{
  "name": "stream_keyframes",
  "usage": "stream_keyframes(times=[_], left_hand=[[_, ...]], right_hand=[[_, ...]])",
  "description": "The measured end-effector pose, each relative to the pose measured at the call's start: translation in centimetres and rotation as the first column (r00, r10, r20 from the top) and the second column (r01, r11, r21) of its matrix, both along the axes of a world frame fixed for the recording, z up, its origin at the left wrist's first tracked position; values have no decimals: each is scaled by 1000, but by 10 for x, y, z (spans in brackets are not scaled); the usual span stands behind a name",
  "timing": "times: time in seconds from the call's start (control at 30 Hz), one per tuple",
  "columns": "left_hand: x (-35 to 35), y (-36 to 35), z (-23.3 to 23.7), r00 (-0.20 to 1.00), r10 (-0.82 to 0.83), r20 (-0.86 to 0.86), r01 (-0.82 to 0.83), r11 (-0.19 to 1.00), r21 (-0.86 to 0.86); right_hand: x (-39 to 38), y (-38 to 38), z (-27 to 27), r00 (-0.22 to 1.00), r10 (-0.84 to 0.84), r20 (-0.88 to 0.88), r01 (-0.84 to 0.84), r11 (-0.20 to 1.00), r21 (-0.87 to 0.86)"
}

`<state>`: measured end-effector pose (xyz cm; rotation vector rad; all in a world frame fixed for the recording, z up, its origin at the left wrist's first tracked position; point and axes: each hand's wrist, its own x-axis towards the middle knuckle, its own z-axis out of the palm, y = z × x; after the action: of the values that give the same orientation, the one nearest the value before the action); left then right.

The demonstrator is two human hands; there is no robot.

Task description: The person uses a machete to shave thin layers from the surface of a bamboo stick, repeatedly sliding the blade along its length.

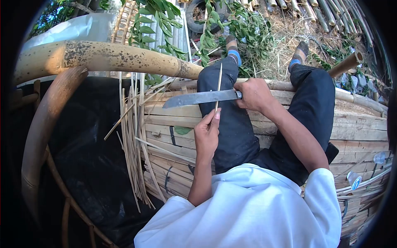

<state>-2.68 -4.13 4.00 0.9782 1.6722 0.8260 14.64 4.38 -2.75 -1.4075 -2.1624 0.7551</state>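
Observation:
My right hand (255,95) is closed round the handle of a large knife (198,98), whose broad grey blade points left across my thigh. In my left hand (206,131) a thin bamboo stick (219,78) is pinched between thumb and fingers, its pointed end upward. Blade and stick cross just above my left fingertips, over the dark trousers. The knife's handle is mostly hidden inside my right fist. To the left of my left hand lies a bundle of thin bamboo strips (131,144).
I sit on a platform of bamboo slats (264,131). A thick bamboo pole (124,57) runs across the left, above a black sheet (82,136). Plastic cups (354,180) lie at the right. Leafy branches (252,37), a tyre (196,18) and cut bamboo poles (326,16) are beyond my feet.

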Motion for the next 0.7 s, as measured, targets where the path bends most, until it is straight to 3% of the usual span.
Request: stream_keyframes(times=[0.07, 0.13, 0.17, 0.23, 0.37, 0.4, 0.47, 0.57, 0.63, 0.7], left_hand=[[-4, 1, 1, 998, -14, 54, 15, 1000, -22], [-8, 0, 3, 994, -26, 107, 31, 998, -48], [-9, -1, 5, 991, -20, 136, 31, 996, -80], [-10, -1, 6, 987, -12, 162, 30, 993, -111], [-10, 4, 5, 989, 8, 151, 7, 995, -98], [-8, 5, 5, 992, 6, 130, 8, 994, -110], [-3, 7, 5, 995, 13, 101, -4, 995, -95], [-8, 5, -3, 1000, -14, 10, 14, 1000, -22], [-11, 4, -9, 998, -49, -42, 51, 998, 34], [-12, 2, -9, 970, -63, -234, 89, 991, 101]], right_hand=[[9, 11, -4, 998, -63, 32, 64, 997, -51], [18, 21, -10, 964, -260, 59, 266, 952, -149], [26, 28, -14, 963, -262, 58, 267, 952, -148], [37, 37, -13, 909, -418, -13, 395, 869, -300], [32, 24, 11, 931, -294, -217, 233, 935, -268], [27, 17, 13, 932, -295, -213, 234, 935, -268], [13, 4, 12, 986, -51, -160, 40, 997, -70], [-7, -13, 17, 996, 78, -46, -75, 995, 62], [-14, -18, 18, 998, 69, -11, -69, 997, 39], [-16, -17, 15, 999, 34, 29, -35, 999, 18]])
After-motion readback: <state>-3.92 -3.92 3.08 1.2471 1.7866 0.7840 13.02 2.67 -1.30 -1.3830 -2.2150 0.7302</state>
